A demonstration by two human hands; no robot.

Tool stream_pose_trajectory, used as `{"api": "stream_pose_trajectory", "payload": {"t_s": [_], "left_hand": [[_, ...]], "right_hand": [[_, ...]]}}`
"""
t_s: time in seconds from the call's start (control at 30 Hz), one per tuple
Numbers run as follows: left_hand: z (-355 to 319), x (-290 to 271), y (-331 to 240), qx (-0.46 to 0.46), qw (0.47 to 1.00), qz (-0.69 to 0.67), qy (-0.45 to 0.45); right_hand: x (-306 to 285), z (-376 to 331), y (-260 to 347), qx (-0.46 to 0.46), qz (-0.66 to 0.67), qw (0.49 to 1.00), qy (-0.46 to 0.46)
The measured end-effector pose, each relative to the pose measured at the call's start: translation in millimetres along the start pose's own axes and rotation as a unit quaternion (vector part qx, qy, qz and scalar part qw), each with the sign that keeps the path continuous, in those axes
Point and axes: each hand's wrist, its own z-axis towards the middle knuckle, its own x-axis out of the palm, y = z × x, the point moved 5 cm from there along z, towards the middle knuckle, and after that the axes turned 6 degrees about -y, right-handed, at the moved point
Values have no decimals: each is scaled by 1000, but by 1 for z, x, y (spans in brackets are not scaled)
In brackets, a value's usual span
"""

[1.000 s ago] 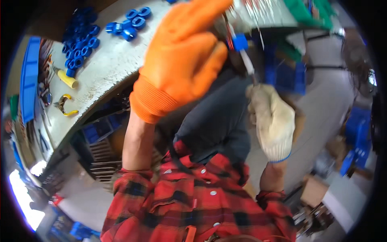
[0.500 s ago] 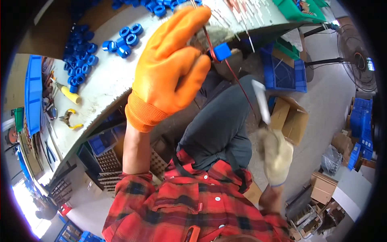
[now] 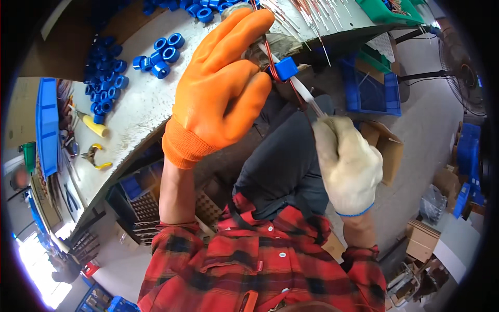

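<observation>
left hand [image 3: 221, 88], in an orange glove, fingers curled around a small blue ring core [image 3: 286, 68] with copper wire [image 3: 270, 57], held above the lap near the worktop [image 3: 140, 109] edge. right hand [image 3: 347, 164], in a white glove, fingers closed on a flat strip tool [image 3: 306, 96] touching the core. good practice, by judgement: steady the core and keep the wire taut while drawing the strip through.

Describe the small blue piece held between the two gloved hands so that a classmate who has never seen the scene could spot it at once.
Start at the big orange-gloved left hand in the middle. At its fingertips sits a small blue block, with reddish wire running past it and a flat metal strip reaching down to the white-gloved right hand. Unlike the round blue rings on the workbench, it is square-edged and held in the air.
</observation>
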Motion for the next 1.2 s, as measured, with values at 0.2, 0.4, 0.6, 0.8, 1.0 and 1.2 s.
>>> {"api": "stream_pose_trajectory", "payload": {"t_s": [0.2,0.4,0.6,0.8,1.0,1.2], "left_hand": [[8,2,-7,-13,1000,5,2],[9,-2,-8,0,1000,0,-7],[4,-4,-15,-4,1000,23,-4],[9,-10,-15,-15,1000,3,-22],[7,-15,-8,-12,1000,-14,-23],[1,-22,-3,-9,999,-19,-31]], "right_hand": [[-27,16,-12,73,21,994,84],[-5,10,18,-181,-95,972,-113],[-19,3,-9,56,60,992,92],[-15,9,22,-50,-53,997,-14],[-6,7,27,30,-40,998,34],[-1,1,38,-23,-45,999,-14]]}}
